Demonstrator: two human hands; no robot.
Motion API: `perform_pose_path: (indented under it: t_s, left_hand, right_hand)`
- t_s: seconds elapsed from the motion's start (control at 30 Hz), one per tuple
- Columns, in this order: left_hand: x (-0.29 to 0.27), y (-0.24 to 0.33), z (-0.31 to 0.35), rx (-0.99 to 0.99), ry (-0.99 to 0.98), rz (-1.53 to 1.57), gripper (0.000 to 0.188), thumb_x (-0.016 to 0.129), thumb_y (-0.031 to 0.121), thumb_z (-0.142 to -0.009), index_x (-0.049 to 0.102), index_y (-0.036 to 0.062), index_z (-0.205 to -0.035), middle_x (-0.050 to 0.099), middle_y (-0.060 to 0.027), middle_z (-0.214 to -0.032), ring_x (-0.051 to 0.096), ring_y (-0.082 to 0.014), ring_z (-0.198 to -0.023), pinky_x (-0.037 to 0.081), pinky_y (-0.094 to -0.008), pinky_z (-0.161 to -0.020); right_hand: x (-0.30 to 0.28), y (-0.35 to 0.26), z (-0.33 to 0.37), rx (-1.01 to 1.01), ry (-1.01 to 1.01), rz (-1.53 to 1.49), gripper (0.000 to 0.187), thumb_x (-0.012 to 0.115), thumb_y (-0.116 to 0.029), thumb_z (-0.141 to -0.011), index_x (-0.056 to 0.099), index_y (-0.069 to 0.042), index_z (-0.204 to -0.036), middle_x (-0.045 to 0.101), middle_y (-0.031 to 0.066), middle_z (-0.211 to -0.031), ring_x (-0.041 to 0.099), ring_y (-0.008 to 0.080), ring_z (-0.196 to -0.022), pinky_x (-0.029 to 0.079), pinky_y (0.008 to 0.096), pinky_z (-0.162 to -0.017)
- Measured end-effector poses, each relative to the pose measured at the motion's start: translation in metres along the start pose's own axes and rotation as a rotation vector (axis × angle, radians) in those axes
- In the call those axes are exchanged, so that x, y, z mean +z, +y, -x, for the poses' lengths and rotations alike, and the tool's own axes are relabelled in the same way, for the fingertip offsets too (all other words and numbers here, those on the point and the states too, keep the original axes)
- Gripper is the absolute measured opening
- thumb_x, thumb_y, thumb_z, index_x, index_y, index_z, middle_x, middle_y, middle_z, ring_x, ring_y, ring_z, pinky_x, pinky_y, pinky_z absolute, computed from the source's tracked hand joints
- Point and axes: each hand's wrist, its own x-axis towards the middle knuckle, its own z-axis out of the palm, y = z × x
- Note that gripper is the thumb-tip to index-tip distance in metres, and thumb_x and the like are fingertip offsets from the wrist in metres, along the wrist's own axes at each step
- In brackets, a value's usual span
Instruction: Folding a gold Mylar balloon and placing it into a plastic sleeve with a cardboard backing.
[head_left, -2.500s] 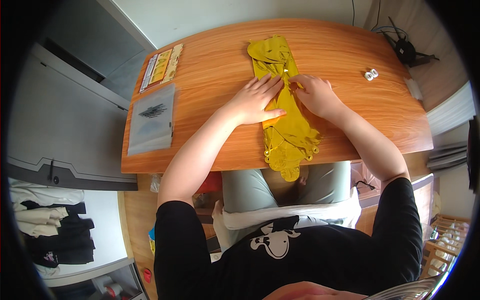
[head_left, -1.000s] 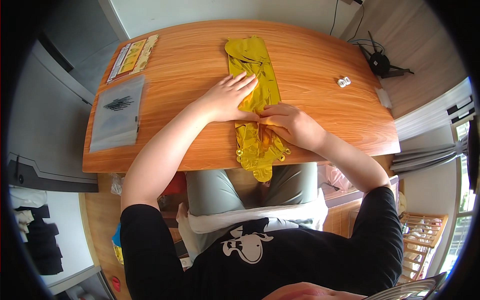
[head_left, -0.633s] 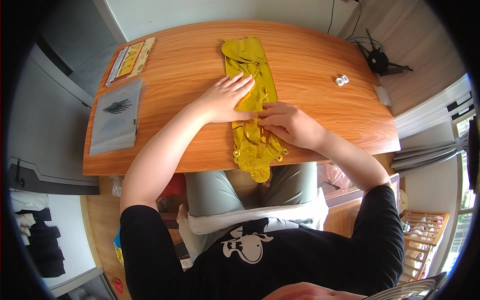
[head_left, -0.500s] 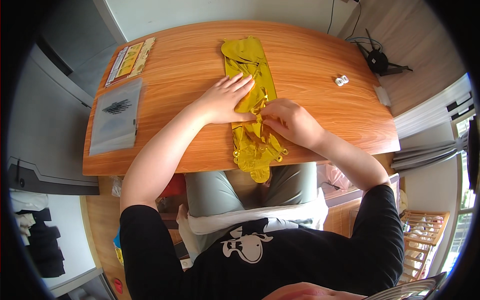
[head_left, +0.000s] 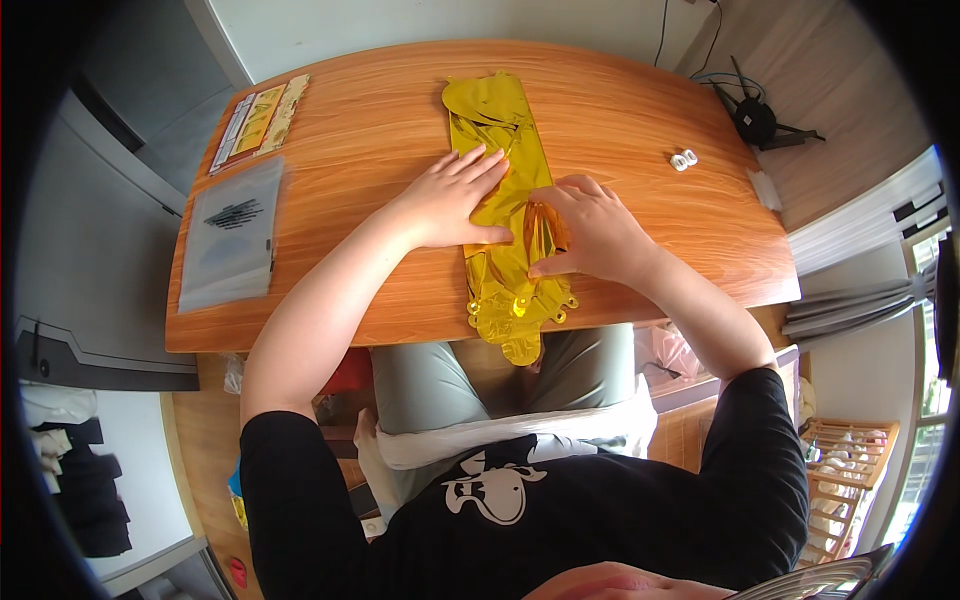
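A flat, creased gold foil balloon [head_left: 500,130] stretches lengthwise over the middle of the wooden table [head_left: 350,120], its near end hanging past the front edge. Small round tabs show close to that end. My left hand [head_left: 455,200] lies on the foil with fingers spread, pressing its left part. At the balloon's right edge is my right hand [head_left: 595,230], thumb and fingers apart, the tips touching the foil. Between them the foil bulges and reflects orange. Part of the balloon is covered by both hands.
On the left lie a clear plastic sleeve [head_left: 225,255] with dark thin pieces and a printed card packet [head_left: 262,120]. Two small white objects [head_left: 683,160] sit on the right. A black router [head_left: 755,122] with cables stands beyond the table's right edge.
My right hand has opened from a pinch on the crumpled foil and shifted slightly right and up. The foil there lies smoother. My left hand stays in place.
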Motion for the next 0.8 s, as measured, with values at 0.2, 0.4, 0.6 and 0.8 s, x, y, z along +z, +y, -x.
perform_pose_path:
  t_s: [0.2, 0.4, 0.6, 0.8]
  left_hand:
    - [0.001, 0.0, 0.0, 0.003, 0.007, 0.001, 0.114, 0.047, 0.086, -0.088, 0.023, 0.0041, -0.163, 0.021, -0.0165, -0.171, 0.017, -0.0335, -0.159, 0.017, -0.0465, -0.129]
    - [0.0, 0.0, 0.0, 0.004, 0.018, 0.006, 0.113, 0.047, 0.085, -0.088, 0.024, 0.0036, -0.163, 0.022, -0.0167, -0.171, 0.018, -0.0334, -0.159, 0.017, -0.0465, -0.129]
    - [-0.001, 0.001, 0.002, 0.008, 0.034, 0.015, 0.113, 0.051, 0.084, -0.088, 0.027, 0.002, -0.162, 0.025, -0.0177, -0.169, 0.02, -0.0339, -0.158, 0.018, -0.0464, -0.129]
    - [0.001, 0.0, 0.0, 0.021, 0.065, 0.031, 0.111, 0.052, 0.083, -0.088, 0.032, 0.0004, -0.159, 0.029, -0.0212, -0.167, 0.023, -0.035, -0.157, 0.02, -0.0468, -0.128]
  right_hand:
    - [-0.003, -0.004, -0.001, 0.032, -0.087, 0.037, 0.112, 0.09, -0.065, -0.062, 0.043, -0.009, -0.147, 0.057, 0.0168, -0.142, 0.04, 0.0374, -0.144, 0.033, 0.0503, -0.119]
    - [-0.002, -0.007, 0.002, -0.014, -0.159, 0.061, 0.12, 0.091, -0.065, -0.059, 0.038, -0.011, -0.151, 0.044, 0.0165, -0.154, 0.033, 0.0369, -0.149, 0.029, 0.0503, -0.122]
    - [-0.016, 0.004, -0.012, -0.034, -0.224, 0.008, 0.101, 0.084, -0.06, -0.075, 0.041, -0.013, -0.153, 0.042, 0.0157, -0.152, 0.036, 0.0379, -0.146, 0.031, 0.0499, -0.121]
    - [0.001, 0.028, -0.055, -0.092, -0.003, 0.028, 0.043, 0.066, -0.035, -0.099, 0.063, -0.017, -0.139, 0.051, 0.0137, -0.128, 0.048, 0.0343, -0.126, 0.038, 0.0477, -0.111]
